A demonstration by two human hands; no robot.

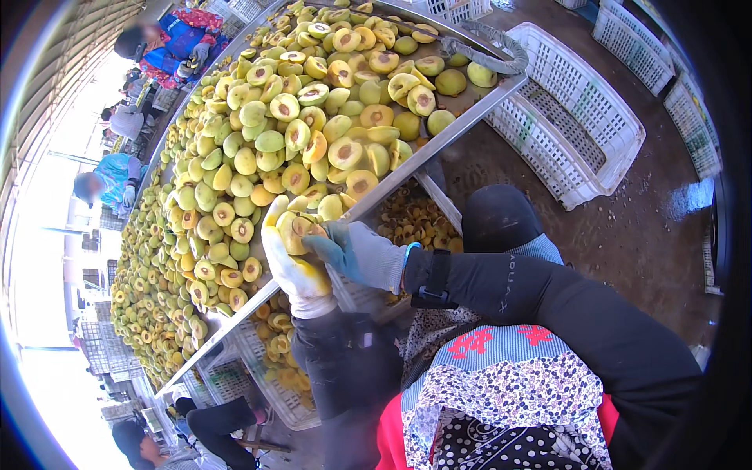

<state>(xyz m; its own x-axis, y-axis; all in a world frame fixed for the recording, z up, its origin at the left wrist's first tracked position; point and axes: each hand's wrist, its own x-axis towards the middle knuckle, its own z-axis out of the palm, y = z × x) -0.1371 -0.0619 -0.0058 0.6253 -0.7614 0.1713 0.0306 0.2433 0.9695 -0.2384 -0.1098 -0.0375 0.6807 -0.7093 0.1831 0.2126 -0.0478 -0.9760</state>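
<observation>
My left hand (291, 266), in a white and yellow glove, cups a halved yellow-green fruit (294, 228) at the near edge of a long metal table (462, 125). My right hand (356, 252), in a grey-blue glove, presses its fingers against the same fruit from the right. The table is heaped with several halved fruits (298, 133), many showing a brown pit hollow.
White plastic crates (576, 117) lie on the wet floor to the right. More crates (270, 368) below the table hold fruit pieces. Other people (110, 180) work along the table's far side, and one (204, 427) crouches at lower left.
</observation>
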